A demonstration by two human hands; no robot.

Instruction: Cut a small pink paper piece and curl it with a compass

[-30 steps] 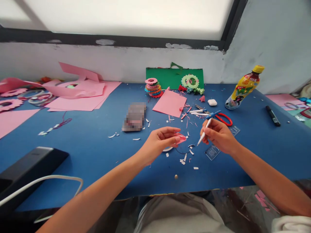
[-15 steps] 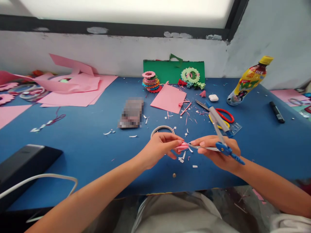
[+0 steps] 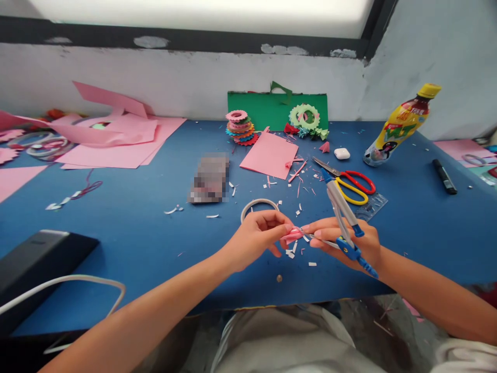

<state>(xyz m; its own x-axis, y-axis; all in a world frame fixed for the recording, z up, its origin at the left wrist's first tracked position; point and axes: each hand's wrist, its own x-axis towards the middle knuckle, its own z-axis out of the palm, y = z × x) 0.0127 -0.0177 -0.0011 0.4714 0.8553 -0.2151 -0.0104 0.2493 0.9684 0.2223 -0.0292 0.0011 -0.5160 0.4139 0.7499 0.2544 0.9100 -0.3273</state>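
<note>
My left hand [image 3: 258, 235] pinches a small folded pink paper piece [image 3: 292, 234] just above the blue table [image 3: 147, 217]. My right hand [image 3: 345, 242] grips a blue and silver drawing compass [image 3: 344, 217]. One leg of the compass points left, with its tip touching the pink piece, and the other leg sticks up and away. My right fingertips also meet the paper. A white tape ring [image 3: 257, 205] lies just behind my left hand. Small paper scraps [image 3: 295, 251] lie under both hands.
Red and yellow scissors [image 3: 349, 181], a clear ruler [image 3: 370, 206], a pink sheet [image 3: 269, 154], stacked paper rosettes [image 3: 240, 127], green card [image 3: 277, 110], a white case [image 3: 341, 153], a bottle [image 3: 399, 127], a black marker [image 3: 444, 176]. Pink sheets [image 3: 116, 142] lie far left, a black box [image 3: 34, 264] near left.
My right hand turned the compass over from an upright pen-like hold, swinging its tip left onto the pink piece. Both hands came together. The view shifted slightly.
</note>
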